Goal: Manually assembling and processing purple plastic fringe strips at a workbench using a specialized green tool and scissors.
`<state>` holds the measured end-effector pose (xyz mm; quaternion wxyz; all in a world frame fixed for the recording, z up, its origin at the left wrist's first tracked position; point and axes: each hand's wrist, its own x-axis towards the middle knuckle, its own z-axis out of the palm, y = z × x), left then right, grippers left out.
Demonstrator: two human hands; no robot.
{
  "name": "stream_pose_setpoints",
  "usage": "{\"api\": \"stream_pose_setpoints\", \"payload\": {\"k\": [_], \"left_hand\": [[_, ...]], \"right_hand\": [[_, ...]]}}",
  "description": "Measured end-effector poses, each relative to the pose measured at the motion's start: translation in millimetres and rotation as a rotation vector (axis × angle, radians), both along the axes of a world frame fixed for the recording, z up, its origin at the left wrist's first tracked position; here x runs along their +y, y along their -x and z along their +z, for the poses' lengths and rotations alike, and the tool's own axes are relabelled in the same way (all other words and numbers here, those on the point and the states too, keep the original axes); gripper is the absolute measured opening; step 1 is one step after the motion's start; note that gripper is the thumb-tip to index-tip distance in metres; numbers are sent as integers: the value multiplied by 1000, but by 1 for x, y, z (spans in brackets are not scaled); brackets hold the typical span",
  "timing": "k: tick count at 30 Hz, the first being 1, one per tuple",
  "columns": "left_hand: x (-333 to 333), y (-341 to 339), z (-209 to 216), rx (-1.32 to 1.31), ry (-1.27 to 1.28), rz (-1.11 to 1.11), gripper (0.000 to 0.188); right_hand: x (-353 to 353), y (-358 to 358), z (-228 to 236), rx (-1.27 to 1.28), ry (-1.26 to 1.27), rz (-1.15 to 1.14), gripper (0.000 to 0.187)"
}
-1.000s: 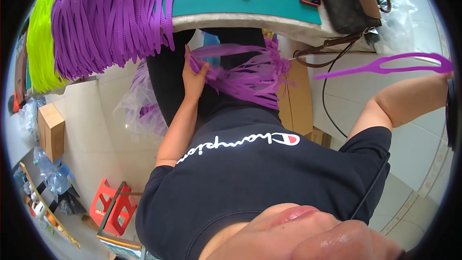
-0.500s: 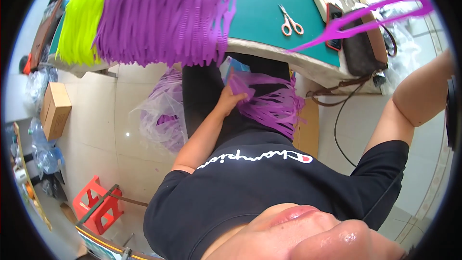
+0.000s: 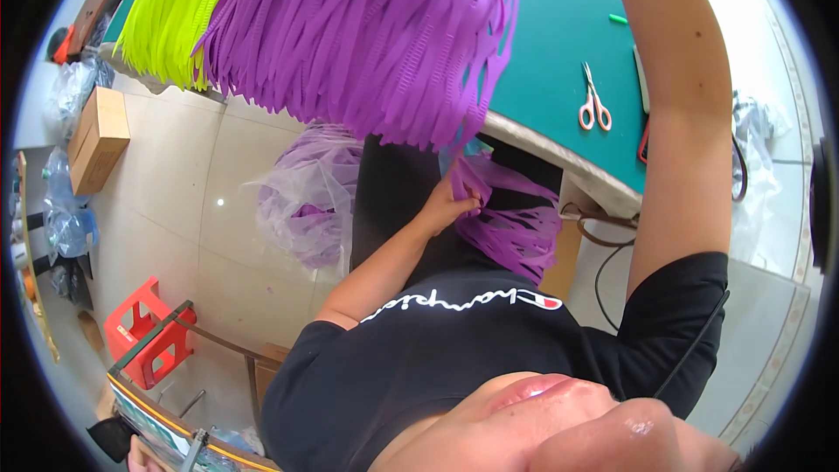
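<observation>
My left hand (image 3: 450, 203) is closed round a bunch of purple slotted plastic straps (image 3: 516, 218) over my lap, their ends fanning out to the right. A pale blue sheet or packet (image 3: 452, 157) shows just above that hand, partly hidden. My right arm (image 3: 686, 79) stretches up over the right side of the table, and its hand is past the top edge. Many more purple straps (image 3: 358, 44) hang in a thick row over the table's front edge. Beside them on the left hangs a row of yellow-green straps (image 3: 175, 17).
Pink-handled scissors (image 3: 594, 105) and a green pen-like piece (image 3: 618, 19) lie on the green table top (image 3: 559, 52). On the floor left of my legs sits a clear bag of purple straps (image 3: 306, 201). Farther left are a cardboard box (image 3: 98, 140) and a red stool (image 3: 149, 332).
My right arm has swung from the right edge up across the table. The single purple strap at the upper right has gone from view. My left hand keeps its bunch; the view has shifted.
</observation>
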<state>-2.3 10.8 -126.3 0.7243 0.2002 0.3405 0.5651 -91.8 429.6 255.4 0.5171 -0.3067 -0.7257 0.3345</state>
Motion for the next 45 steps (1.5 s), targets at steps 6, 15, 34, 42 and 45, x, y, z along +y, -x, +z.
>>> {"api": "stream_pose_setpoints", "payload": {"k": [6,15,34,42,45], "left_hand": [[-5,2,-13,-18,38,-8,44],[-3,-1,-11,-33,25,-99,83],[-6,34,139,317,-235,53,39],[11,46,136,125,-183,122,44],[6,45,131,105,-85,146,40]], "right_hand": [[62,0,-2,-523,919,337,18],[74,-5,-87,-321,374,218,29],[-378,-240,-240,-48,474,84,18],[-384,-246,-251,251,662,327,28],[-369,-242,-271,16,436,311,34]]}}
